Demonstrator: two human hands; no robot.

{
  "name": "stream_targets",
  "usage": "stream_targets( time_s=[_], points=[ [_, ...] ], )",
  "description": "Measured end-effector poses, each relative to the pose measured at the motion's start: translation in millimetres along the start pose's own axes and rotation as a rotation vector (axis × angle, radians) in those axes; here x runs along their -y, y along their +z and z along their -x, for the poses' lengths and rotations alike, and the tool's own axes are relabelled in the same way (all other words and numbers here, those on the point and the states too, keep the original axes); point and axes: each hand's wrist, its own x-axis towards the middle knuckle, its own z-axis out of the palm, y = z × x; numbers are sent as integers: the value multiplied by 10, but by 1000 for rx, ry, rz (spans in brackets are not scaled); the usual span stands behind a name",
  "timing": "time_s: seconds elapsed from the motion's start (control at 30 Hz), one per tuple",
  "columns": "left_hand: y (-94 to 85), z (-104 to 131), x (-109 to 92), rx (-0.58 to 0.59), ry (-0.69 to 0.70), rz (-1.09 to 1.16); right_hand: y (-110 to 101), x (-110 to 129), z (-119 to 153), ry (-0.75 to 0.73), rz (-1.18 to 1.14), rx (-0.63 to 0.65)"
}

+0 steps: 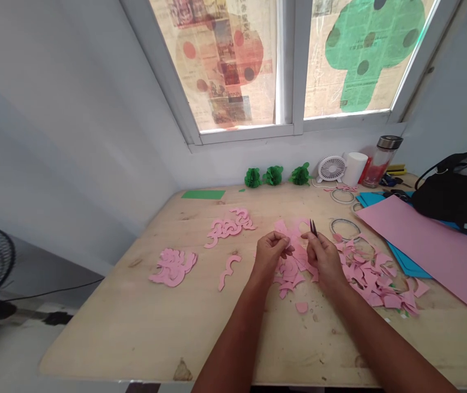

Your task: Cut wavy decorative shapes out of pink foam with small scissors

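Note:
My right hand [324, 256] is closed around a pair of scissors [313, 228], whose dark blades point away from me. To its left, my left hand [271, 251] is closed in a pinch; whatever lies between its fingertips is too small to make out. Beneath and between both hands lies a heap of pink paper pieces [289, 271]. One wavy pink paper strip [229, 271] rests left of my left hand. Farther left are two groups of curved pink cutouts, a stacked one [174, 267] and a spread one [229, 228].
Pink scraps [375, 275] spread right of my right hand. Pink sheets [430, 251] overlap blue sheets [407, 262] beside a black bag [458, 191]. Along the wall stand green paper flowers [273, 176], a small white fan [331, 168] and a glass bottle [382, 162]. Tape rings [345, 228] lie nearer.

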Motion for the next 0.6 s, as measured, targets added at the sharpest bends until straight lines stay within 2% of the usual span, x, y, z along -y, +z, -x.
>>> stream_targets(
  time_s=[0.13, 0.37, 0.6],
  points=[
    [-34, -1, -49, -43, 50, 71, 29, 22, 49, 44, -4, 122],
    [-77, -9, -78, -100, 124, 128, 59, 25, 76, 177, 79, 228],
    [0, 20, -76, -95, 143, 123, 87, 17, 104, 225, 46, 261]
  ],
)
